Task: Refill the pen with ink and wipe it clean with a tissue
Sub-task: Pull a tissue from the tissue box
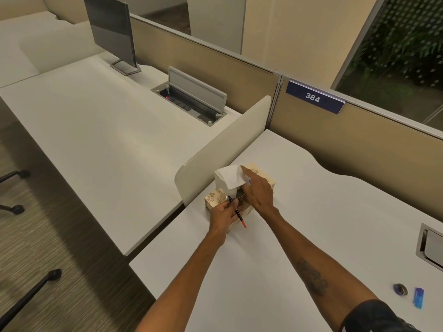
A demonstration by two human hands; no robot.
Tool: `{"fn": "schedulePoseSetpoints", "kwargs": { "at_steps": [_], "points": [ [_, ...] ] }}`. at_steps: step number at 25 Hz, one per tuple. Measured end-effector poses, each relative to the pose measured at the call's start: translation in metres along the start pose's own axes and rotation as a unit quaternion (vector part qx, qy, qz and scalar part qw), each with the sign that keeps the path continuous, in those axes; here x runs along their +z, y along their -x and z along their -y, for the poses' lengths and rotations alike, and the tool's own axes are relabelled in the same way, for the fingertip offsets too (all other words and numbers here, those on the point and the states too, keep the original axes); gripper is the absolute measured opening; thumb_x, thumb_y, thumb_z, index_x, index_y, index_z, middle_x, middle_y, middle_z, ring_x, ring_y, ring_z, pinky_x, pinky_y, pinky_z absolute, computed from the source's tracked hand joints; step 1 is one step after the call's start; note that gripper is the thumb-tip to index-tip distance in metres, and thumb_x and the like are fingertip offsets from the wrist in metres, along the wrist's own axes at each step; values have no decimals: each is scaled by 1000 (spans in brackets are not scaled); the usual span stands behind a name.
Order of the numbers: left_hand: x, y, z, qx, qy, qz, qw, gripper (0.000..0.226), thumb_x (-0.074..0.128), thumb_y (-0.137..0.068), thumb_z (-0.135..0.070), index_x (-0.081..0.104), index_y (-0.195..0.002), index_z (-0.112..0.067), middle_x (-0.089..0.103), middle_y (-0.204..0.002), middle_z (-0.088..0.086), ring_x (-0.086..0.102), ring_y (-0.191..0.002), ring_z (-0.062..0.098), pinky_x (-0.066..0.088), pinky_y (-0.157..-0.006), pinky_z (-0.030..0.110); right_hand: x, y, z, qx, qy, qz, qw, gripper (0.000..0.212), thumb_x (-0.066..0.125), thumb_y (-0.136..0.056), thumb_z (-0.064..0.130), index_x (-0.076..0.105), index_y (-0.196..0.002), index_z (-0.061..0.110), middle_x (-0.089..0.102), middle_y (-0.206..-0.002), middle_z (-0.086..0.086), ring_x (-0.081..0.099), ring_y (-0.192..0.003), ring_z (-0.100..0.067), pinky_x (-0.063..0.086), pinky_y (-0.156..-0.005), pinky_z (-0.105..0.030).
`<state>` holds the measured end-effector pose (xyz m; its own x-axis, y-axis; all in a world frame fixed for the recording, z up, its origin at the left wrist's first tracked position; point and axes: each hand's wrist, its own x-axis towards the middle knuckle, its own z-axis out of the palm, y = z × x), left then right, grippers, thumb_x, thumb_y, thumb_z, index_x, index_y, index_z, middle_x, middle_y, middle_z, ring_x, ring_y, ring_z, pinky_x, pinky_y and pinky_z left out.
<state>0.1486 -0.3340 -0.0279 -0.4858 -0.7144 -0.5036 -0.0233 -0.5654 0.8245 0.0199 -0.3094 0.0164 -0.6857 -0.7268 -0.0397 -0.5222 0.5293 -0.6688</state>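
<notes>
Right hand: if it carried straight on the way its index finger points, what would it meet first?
The white tissue standing up from the tissue box: the index finger of the right hand lies against its edge. Beyond it, probably the low white desk divider, though depth is unclear.

white desks (pixel 96 130), tan partition (pixel 347 140), monitor (pixel 110 29), striped carpet (pixel 48 248), window (pixel 402 44).

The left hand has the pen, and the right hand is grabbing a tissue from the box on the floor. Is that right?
Not quite. The box stands on the desk, not on the floor, as the head view shows. The rest is right: the left hand holds the pen, and the right hand pinches a tissue sticking out of the box.
</notes>
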Motion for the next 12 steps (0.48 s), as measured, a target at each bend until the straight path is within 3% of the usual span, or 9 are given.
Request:
{"fn": "schedulePoseSetpoints", "kwargs": {
  "at_steps": [2, 4, 8, 12],
  "points": [
    [2, 3, -3, -2, 1, -14, 1000, 10, 67, -93, -19, 66, -102, -24, 72, -111, 5, 70, -102, 21, 61, -80, 29, -2, -1, 6, 11, -19, -36, 999, 25, 48, -95, 20, 68, -107, 28, 71, -100, -2, 60, -85, -23, 40, -67, -28],
    [2, 3, -4, -3, -4, -19, 1000, 7, 66, -94, -18, 67, -99, -23, 73, -106, 3, 70, -97, 19, 60, -74, 24, -6, -3, 12, 4, -24, -51, 998, 19, 47, -94, 16, 61, -85, 26, 65, -82, 0, 59, -76, -24, 39, -62, -28],
    [2, 3, -2, -9, 0, -10, 1000, 8, 66, -93, -18, 70, -100, -18, 76, -96, 1, 72, -95, 19, 60, -85, 32, -12, -4, 17, -5, -53, -82, 995, 28, 51, -92, 12, 69, -109, 23, 73, -92, -1, 67, -83, -23, 54, -65, -35],
    [3, 5, -2, 0, 1, -7, 1000, 7, 66, -93, -17, 72, -94, -13, 77, -90, 3, 73, -91, 19, 59, -77, 25, -29, -5, 41, -6, -111, -103, 988, 33, 57, -88, 10, 68, -117, 21, 73, -93, -1, 63, -76, -14, 51, -67, -28]
  ]
}}
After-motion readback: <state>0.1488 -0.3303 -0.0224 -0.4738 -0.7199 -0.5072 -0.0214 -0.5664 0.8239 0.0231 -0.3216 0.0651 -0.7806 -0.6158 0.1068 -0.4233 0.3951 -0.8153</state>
